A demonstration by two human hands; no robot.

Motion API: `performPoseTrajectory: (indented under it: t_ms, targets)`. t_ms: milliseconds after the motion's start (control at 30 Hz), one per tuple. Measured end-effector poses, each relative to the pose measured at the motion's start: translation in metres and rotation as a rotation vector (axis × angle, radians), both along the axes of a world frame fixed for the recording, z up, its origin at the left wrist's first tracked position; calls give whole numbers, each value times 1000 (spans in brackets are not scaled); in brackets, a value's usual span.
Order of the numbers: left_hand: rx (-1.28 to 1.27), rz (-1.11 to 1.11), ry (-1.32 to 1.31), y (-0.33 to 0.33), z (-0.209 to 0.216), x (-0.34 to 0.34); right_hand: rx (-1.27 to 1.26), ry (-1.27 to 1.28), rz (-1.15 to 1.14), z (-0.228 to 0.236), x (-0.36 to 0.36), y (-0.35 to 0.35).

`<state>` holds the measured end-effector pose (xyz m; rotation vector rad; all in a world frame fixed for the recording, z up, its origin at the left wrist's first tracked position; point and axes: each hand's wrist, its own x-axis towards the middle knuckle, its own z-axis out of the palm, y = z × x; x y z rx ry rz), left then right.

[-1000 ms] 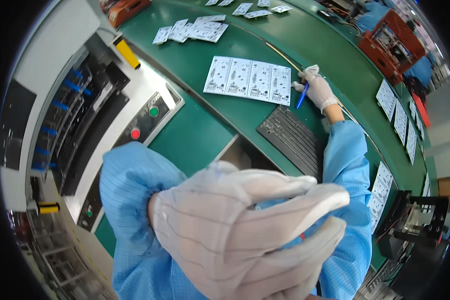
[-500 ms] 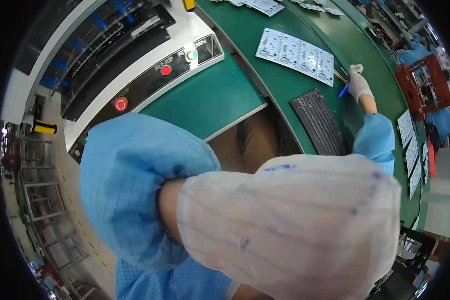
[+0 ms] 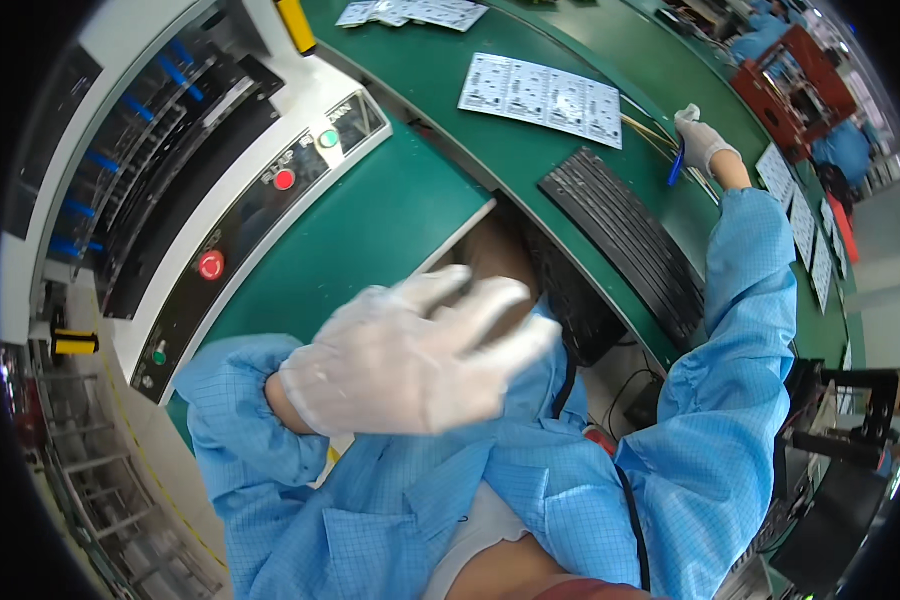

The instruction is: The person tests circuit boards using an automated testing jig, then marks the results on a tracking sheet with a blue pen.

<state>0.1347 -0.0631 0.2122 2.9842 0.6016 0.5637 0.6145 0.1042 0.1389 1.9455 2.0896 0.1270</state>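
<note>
My left hand (image 3: 420, 350), in a white glove, hangs over my lap in front of the bench, its fingers spread and nothing in them; it is blurred by motion. At the far right, my gloved right hand (image 3: 707, 145) is closed around a blue pen (image 3: 676, 168) above the green worktop. Beside that hand lie thin sticks (image 3: 650, 130) with pale tan shafts, their kind unclear. Left of them rests a white printed circuit board panel (image 3: 545, 100). A black ridged strip-like tray (image 3: 625, 240) lies nearer to me, between the panel and my right sleeve.
A white machine (image 3: 260, 215) with red and green buttons stands on the left. More white boards lie at the top (image 3: 410, 12) and along the right edge (image 3: 800, 220). A red-brown fixture (image 3: 795, 90) stands far right, near a person in blue (image 3: 765, 35).
My left hand has swung down and left, away from close to the camera, and its fingers now show. The view has shifted. My right hand stays by the sticks with the pen.
</note>
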Motion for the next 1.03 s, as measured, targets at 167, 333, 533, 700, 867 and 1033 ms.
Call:
performPoseTrajectory:
  t_ms: [167, 333, 533, 700, 867, 1033]
  targets:
    - [53, -10, 50, 10, -35, -30, 114, 94, -200, -9, 30, -53]
    - [-18, 55, 110, 26, -61, -46, 301, 243, -247, -8, 7, -72]
    - [-83, 86, -88, 69, -112, -30, 398, 191, -312, -45, -29, -24]
    - [-39, 151, -289, 112, -163, -25, 455, 226, -419, -54, -25, -1]
    - [-90, 210, -383, 132, -184, -21, 530, 224, -442, -54, -29, -6]
    - [-158, 169, -414, 143, -191, -28, 750, 359, -152, -17, -47, -11]
